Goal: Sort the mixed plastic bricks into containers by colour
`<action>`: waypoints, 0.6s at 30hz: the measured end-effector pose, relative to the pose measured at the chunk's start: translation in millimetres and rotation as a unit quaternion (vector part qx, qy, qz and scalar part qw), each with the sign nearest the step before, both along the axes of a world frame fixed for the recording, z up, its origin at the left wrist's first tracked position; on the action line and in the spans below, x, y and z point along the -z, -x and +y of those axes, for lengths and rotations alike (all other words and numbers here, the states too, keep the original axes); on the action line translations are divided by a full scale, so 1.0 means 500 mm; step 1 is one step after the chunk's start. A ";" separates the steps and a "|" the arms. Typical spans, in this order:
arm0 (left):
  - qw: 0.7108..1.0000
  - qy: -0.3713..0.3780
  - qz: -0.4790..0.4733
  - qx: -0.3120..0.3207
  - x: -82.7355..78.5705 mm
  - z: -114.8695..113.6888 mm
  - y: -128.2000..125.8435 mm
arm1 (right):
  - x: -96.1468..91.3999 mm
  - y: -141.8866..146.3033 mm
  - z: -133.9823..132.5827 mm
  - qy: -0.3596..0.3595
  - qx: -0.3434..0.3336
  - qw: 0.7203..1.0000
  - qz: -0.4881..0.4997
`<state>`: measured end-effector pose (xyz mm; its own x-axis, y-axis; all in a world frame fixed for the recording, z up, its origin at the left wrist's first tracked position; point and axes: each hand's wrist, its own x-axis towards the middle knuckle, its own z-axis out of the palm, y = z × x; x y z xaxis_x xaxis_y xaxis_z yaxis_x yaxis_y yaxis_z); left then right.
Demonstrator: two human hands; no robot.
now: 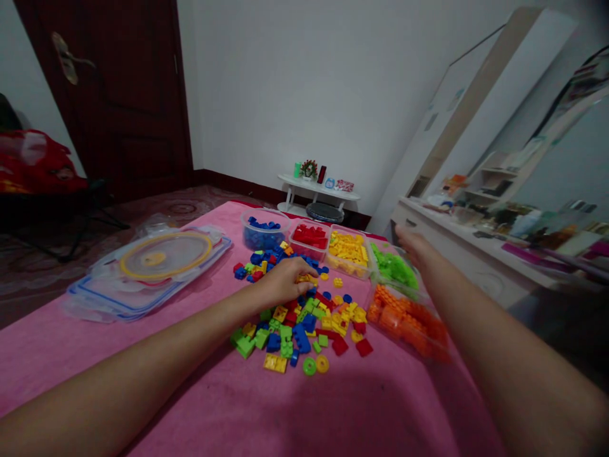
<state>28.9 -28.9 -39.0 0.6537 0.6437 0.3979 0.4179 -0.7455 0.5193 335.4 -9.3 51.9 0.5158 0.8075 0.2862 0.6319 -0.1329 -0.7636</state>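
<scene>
A mixed pile of toy building bricks (301, 336) in red, yellow, blue and green lies on the pink cloth. My left hand (288, 279) is over the pile's middle, fingers curled and closed around a yellow brick (307, 278). Beyond the pile, a round tub (261, 236) holds blue bricks, and clear boxes hold red bricks (310, 237) and yellow bricks (348, 249). My right hand (413, 246) is raised beside the box of green bricks (394, 266), smeared by motion, its fingers not clear. Nearer, below my right forearm, stands a box of orange bricks (404, 320).
Stacked clear lids (157, 270) with yellow and blue seals lie on the cloth's left side. A low white shelf (318, 185) stands against the far wall. On the right is a cluttered dresser (457, 235); a dark red door (109, 95) is at the left.
</scene>
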 end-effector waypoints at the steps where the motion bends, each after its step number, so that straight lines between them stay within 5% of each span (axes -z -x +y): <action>1: 1.000 0.000 0.008 0.014 0.005 -0.003 -0.002 | 0.005 0.011 -0.002 0.001 0.018 1.000 -0.001; 3: 0.998 -0.008 0.025 0.048 0.010 -0.013 -0.004 | 0.018 0.050 -0.009 -0.014 0.001 0.999 0.042; 6: 0.993 -0.030 0.045 0.108 0.009 -0.036 -0.007 | 0.045 0.130 -0.030 -0.031 -0.125 0.988 0.081; 10: 0.981 -0.053 0.070 0.172 0.001 -0.056 -0.009 | 0.076 0.204 -0.072 0.007 -0.257 0.964 -0.072; 14: 0.984 -0.036 0.080 0.158 -0.004 -0.047 -0.010 | 0.093 0.223 -0.106 0.119 -0.238 0.933 -0.244; 18: 0.986 -0.031 0.121 0.108 -0.016 -0.037 -0.004 | 0.106 0.235 -0.126 0.207 -0.186 0.860 -0.428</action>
